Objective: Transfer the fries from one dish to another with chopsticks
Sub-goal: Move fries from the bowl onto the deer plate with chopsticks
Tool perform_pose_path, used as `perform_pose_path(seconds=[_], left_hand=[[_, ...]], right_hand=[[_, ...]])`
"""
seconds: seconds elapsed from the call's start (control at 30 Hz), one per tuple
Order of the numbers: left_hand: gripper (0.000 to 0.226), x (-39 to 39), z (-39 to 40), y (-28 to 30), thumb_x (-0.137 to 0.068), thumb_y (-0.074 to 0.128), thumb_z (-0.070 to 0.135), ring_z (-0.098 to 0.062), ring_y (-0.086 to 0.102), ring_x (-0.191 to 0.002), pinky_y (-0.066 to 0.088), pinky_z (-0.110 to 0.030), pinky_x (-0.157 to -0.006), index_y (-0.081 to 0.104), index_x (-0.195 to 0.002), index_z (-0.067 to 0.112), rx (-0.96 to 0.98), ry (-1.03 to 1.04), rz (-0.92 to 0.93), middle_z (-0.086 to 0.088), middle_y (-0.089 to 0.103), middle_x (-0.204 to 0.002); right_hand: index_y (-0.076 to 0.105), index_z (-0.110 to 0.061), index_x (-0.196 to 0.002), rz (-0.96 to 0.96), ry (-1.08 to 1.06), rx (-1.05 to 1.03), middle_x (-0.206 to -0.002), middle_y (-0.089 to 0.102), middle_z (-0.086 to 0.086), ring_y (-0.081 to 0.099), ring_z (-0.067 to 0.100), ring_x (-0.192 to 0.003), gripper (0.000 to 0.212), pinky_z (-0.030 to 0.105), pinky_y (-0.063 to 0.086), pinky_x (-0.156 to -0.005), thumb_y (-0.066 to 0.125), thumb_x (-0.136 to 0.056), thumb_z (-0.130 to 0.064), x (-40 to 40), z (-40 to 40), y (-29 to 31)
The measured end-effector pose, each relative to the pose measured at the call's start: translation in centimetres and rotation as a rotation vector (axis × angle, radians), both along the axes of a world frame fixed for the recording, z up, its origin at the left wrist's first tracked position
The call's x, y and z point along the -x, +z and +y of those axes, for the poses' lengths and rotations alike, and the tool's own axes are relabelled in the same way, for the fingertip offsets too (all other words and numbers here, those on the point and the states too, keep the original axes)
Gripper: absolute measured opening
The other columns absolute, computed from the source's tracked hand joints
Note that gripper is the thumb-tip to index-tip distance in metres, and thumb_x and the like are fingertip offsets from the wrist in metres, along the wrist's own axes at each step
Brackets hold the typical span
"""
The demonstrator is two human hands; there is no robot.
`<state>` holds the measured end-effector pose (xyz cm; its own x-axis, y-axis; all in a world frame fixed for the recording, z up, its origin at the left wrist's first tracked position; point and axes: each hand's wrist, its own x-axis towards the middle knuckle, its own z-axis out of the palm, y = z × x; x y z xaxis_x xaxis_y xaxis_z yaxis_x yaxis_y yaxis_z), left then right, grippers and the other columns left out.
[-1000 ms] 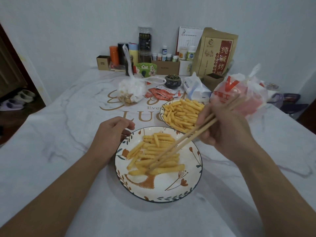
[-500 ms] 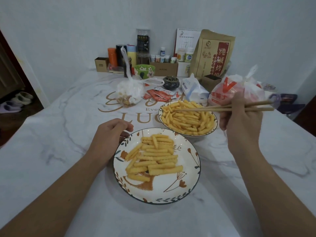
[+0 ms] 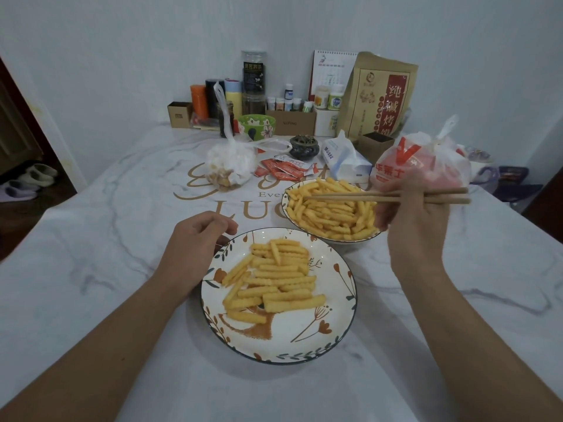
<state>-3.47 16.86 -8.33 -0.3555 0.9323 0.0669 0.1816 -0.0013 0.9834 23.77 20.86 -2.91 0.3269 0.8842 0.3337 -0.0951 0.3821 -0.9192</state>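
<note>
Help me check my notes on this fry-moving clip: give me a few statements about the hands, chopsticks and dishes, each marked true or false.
1. The right hand holds the pair of wooden chopsticks. True.
2. The chopstick tips pinch a fry. False: they hang over the far white bowl of crinkle-cut fries with nothing between them.
3. The left hand rests by the rim of the near floral-patterned white plate. True.
4. The floral plate holds no fries. False: a pile of fries lies on it.
5. The left hand grips a fry. False: it holds nothing.
</note>
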Motion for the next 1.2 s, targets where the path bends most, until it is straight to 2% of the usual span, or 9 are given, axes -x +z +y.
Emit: perform_pose_path(seconds=[0.13,0.27,0.43,0.57,0.73,0.83,0.9,1.03,1.2], left_hand=[[0.034,0.0,0.0,0.0,-0.1,0.054,0.015,-0.023,0.065,-0.077,0.054,-0.04,-0.072,0.077,-0.075,0.018,-0.009,0.0,-0.011,-0.011,0.075,-0.092],[0.033,0.0,0.0,0.0,-0.1,0.054,0.015,-0.024,0.065,-0.078,0.053,-0.04,-0.072,0.077,-0.076,0.018,-0.01,-0.009,-0.016,-0.013,0.075,-0.094],[0.033,0.0,0.0,0.0,-0.1,0.054,0.015,-0.023,0.065,-0.076,0.053,-0.039,-0.071,0.077,-0.077,0.016,-0.013,-0.01,-0.024,-0.013,0.075,-0.094],[0.033,-0.1,0.0,0.1,-0.1,0.054,0.015,-0.02,0.065,-0.073,0.054,-0.037,-0.069,0.076,-0.076,0.017,-0.01,-0.011,-0.024,-0.014,0.075,-0.094],[0.034,-0.1,-0.1,0.1,-0.101,0.053,0.015,-0.021,0.065,-0.074,0.054,-0.037,-0.07,0.076,-0.076,0.018,-0.01,-0.011,-0.011,-0.014,0.075,-0.093],[0.033,0.0,-0.1,0.0,-0.1,0.054,0.015,-0.02,0.066,-0.074,0.054,-0.037,-0.071,0.077,-0.076,0.018,-0.004,-0.01,-0.009,-0.014,0.075,-0.093],[0.032,0.1,0.0,-0.1,-0.1,0.055,0.017,-0.021,0.066,-0.076,0.054,-0.04,-0.073,0.077,-0.076,0.018,0.003,-0.004,-0.003,-0.014,0.076,-0.093],[0.032,0.0,0.1,-0.2,-0.1,0.055,0.018,-0.023,0.065,-0.077,0.054,-0.041,-0.074,0.077,-0.077,0.019,0.011,0.001,0.008,-0.013,0.076,-0.09],[0.032,0.0,0.1,-0.1,-0.101,0.055,0.017,-0.025,0.066,-0.077,0.054,-0.043,-0.075,0.077,-0.077,0.019,0.008,-0.005,0.009,-0.016,0.075,-0.092]], right_hand=[[0.065,-0.016,-0.057,0.197,0.313,0.107,-0.052,0.048,0.007,0.039,0.018,-0.043,0.058,0.027,0.024,-0.044,0.043,-0.107,-0.037,-1.1,-0.5,1.4],[0.064,-0.01,-0.06,-0.045,0.645,0.17,-0.05,0.044,0.013,0.039,0.02,-0.043,0.052,0.027,0.024,-0.043,0.045,-0.097,-0.042,-0.4,-1.6,1.2],[0.069,-0.014,-0.063,-0.247,0.745,0.09,-0.052,0.045,0.012,0.038,0.023,-0.046,0.047,0.025,0.027,-0.044,0.057,-0.087,-0.052,0.9,-2.3,0.4],[0.069,-0.015,-0.064,-0.257,0.723,0.055,-0.053,0.044,0.007,0.039,0.018,-0.046,0.04,0.03,0.022,-0.048,0.065,-0.084,-0.049,0.8,-1.9,0.2],[0.068,-0.014,-0.064,-0.175,0.695,0.041,-0.052,0.049,0.004,0.04,0.015,-0.043,0.034,0.023,0.024,-0.042,0.065,-0.085,-0.041,0.3,-1.6,0.4],[0.066,-0.016,-0.061,0.031,0.542,0.06,-0.055,0.046,0.005,0.036,0.012,-0.042,0.041,0.026,0.019,-0.042,0.057,-0.099,-0.025,-0.8,-0.9,1.0],[0.066,-0.02,-0.06,0.156,0.333,0.033,-0.059,0.046,0.004,0.035,0.012,-0.046,0.047,0.026,0.021,-0.044,0.053,-0.105,-0.021,-1.7,-0.3,1.5],[0.065,-0.021,-0.071,-0.061,-0.06,-0.068,-0.054,0.054,-0.004,0.047,0.011,-0.047,0.04,0.023,0.037,-0.043,0.05,-0.107,-0.03,-2.6,0.5,1.1],[0.064,-0.023,-0.071,-0.224,-0.084,-0.195,-0.055,0.059,-0.017,0.051,0.002,-0.054,0.04,0.019,0.041,-0.054,0.047,-0.108,-0.023,-2.6,0.3,0.9]])
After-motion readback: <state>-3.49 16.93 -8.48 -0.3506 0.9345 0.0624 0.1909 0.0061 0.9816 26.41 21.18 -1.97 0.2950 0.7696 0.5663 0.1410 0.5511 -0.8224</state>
